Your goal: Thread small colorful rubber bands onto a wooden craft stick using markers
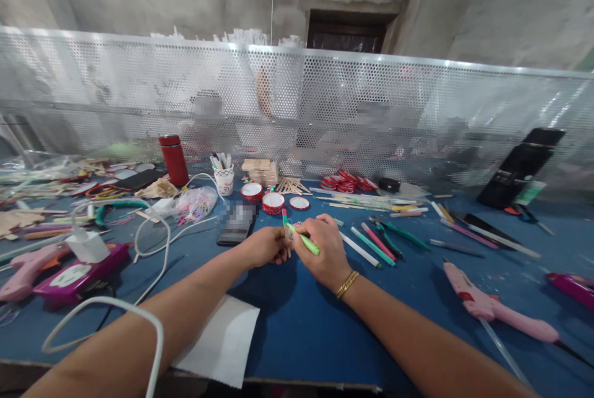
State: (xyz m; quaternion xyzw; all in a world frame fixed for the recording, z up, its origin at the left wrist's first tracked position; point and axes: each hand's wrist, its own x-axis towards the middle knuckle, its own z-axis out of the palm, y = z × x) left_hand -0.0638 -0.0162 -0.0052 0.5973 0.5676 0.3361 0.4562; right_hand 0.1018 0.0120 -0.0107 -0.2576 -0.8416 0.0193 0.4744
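My right hand [325,249], with a gold bracelet at the wrist, is closed around a light green marker pen [308,243]. The pen's front end meets a small red-and-green strip [284,218] that my left hand [268,246] pinches upright between thumb and fingers. Fingers hide the strip's lower part. Just beyond the hands lie round red-edged pieces [273,202] with white insides. A dark phone [236,224] rests left of my left hand. Right of my right hand are several markers, among them a teal one [372,246] and a red one [378,241].
Pink glue guns [499,308] lie at both sides. A white cable [160,324] loops across my left forearm. White paper [225,339] lies at the front edge. A red flask [173,160] and a pen cup [224,180] stand before a perforated metal screen [325,101].
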